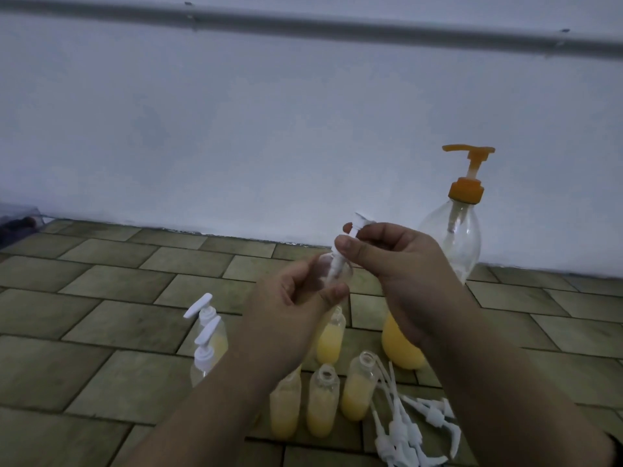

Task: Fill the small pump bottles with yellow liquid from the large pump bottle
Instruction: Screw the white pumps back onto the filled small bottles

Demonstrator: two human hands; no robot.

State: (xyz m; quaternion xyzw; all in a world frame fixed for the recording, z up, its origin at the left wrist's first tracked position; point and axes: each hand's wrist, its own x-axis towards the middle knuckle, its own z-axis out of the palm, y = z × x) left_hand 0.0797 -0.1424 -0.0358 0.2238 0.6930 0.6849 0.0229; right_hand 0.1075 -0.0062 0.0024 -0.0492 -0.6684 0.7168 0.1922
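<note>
Nearest: loose white pump heads (416,433) lie heaped on the tiled floor (101,332), dip tubes fanned out, presumably pulled off so the necks stay open for filling. Just beyond, three uncapped small bottles (322,404) stand in a row, each part full of yellow; a fourth filled one (331,335) stands behind them. To the left, two capped bottles (209,345) sit apart, likely finished.

Mid-air above the row: left hand (296,294) curls round a clear small bottle (332,271), thumb across its front, holding it upright and steady. It looks empty, though blur makes this uncertain. Right hand (387,257) pinches a white pump (354,230) by its collar between thumb and fingers, tube partly inside the neck. Forearms angle inward, wrists raised.

Farthest: large pump bottle (451,244), orange-topped, by the wall (236,129), liquid low in its base, within reach on the right.
</note>
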